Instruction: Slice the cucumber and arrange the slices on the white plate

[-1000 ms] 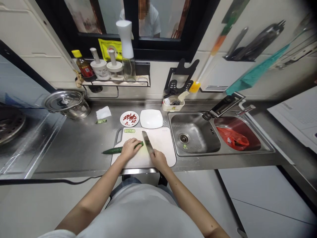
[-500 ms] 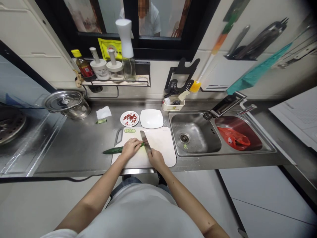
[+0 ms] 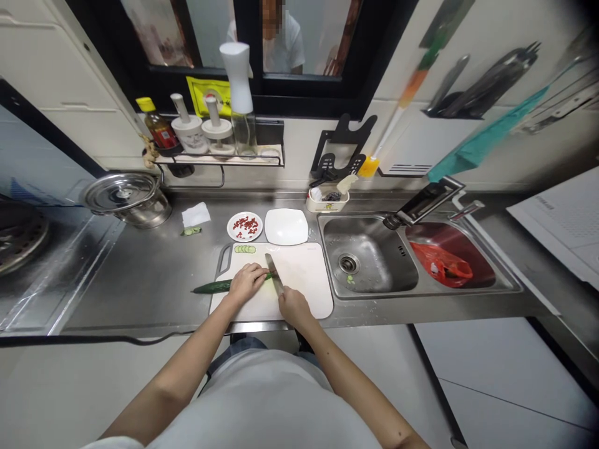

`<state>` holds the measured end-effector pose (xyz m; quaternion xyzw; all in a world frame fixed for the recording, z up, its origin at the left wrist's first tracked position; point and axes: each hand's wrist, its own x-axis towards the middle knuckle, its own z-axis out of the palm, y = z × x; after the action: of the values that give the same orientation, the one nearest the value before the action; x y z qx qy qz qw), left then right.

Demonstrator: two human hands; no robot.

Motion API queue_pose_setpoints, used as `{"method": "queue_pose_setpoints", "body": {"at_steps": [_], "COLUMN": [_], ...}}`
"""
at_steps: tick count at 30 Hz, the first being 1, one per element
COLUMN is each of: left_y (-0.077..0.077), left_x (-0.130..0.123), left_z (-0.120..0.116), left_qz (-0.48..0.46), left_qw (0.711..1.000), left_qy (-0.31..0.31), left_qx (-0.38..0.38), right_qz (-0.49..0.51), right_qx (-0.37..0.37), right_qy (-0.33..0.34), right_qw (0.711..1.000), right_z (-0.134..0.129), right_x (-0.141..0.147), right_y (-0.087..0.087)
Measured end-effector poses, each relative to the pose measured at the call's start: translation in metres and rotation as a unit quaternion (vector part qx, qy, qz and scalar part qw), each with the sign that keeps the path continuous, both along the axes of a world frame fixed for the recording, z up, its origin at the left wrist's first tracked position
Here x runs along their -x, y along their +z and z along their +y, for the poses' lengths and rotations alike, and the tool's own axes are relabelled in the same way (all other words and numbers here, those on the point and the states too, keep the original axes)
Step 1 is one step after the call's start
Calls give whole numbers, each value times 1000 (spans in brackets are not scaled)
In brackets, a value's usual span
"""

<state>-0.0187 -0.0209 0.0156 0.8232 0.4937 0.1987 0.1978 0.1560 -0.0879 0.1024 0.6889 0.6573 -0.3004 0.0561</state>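
A long green cucumber (image 3: 211, 287) lies across the left side of the white cutting board (image 3: 306, 280), its far left tip past the board's edge. My left hand (image 3: 248, 282) is closed over it near the cut end. In my right hand (image 3: 294, 305) is the handle of a kitchen knife (image 3: 274, 272). Its blade points away from me and meets the cucumber's end just right of my left fingertips. A short row of cucumber slices (image 3: 245, 249) rests at the board's upper left.
Behind the board stand a plate of chopped red pieces (image 3: 244, 227) and a white plate (image 3: 286, 226). To the right is a double sink (image 3: 374, 255) with a red plastic bag (image 3: 444, 265). A lidded steel pot (image 3: 152, 202) and a paper tissue (image 3: 195, 214) sit on the left.
The knife blade has turned slightly, looking narrower and more upright beside my left fingertips. My left hand keeps its hold on the cucumber, which has barely moved.
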Motion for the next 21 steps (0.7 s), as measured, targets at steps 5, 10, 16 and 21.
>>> {"method": "queue_pose_setpoints", "body": {"at_steps": [5, 10, 16, 21], "left_y": [0, 0, 0, -1], "left_x": [0, 0, 0, 0], "left_z": [0, 0, 1, 1], "left_qz": [1, -4, -2, 1], "left_qw": [1000, 1000, 1000, 1000], "left_qy": [4, 2, -1, -2], "left_qx": [10, 10, 12, 15], "right_qz": [0, 8, 2, -2], "right_qx": [23, 22, 15, -1], "right_qy": [7, 12, 15, 25], "right_qw": [1000, 1000, 1000, 1000], "right_z": [-9, -8, 2, 10], "right_x": [-7, -10, -5, -1], "right_y": [1, -2, 3, 1]}}
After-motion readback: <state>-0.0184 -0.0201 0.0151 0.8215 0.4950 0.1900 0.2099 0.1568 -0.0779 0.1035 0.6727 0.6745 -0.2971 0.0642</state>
